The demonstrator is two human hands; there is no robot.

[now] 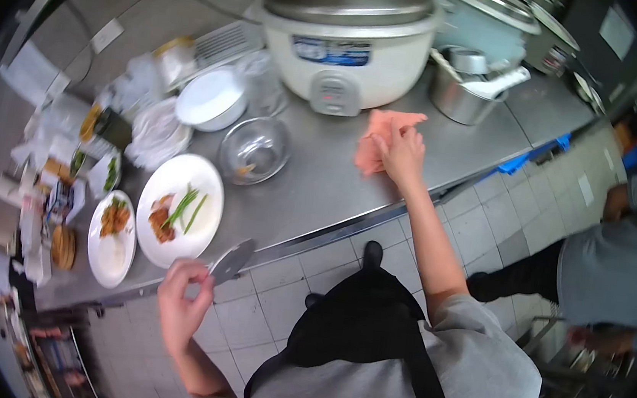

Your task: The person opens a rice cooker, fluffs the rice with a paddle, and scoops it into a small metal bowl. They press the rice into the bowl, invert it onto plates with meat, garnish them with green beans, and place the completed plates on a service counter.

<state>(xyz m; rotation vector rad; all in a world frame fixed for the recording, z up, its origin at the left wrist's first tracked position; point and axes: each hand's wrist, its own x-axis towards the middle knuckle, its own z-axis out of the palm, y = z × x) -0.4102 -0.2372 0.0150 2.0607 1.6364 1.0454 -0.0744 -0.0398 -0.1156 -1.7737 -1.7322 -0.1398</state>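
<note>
My left hand (185,294) is closed on a metal serving spoon (234,260), whose broad, flat-looking head points up and right over the counter's front edge. My right hand (402,152) presses an orange-pink cloth (371,153) against the steel counter, fingers bunched on it. Left of the cloth, a clear bowl (255,151) has a small brown bit inside. A white oval plate (207,228) carries browned meat and green stalks. Beside it, a smaller oval plate (111,267) bears orange-brown food. Just behind the cloth stands a large rice cooker (392,72).
A metal pot (458,101) with utensils stands right of the cooker. White bowls (211,100), plastic bags (157,137) and small containers crowd the counter's left end. Another person in a grey shirt (611,262) is at the right. Tiled floor (305,263) lies below the counter's edge.
</note>
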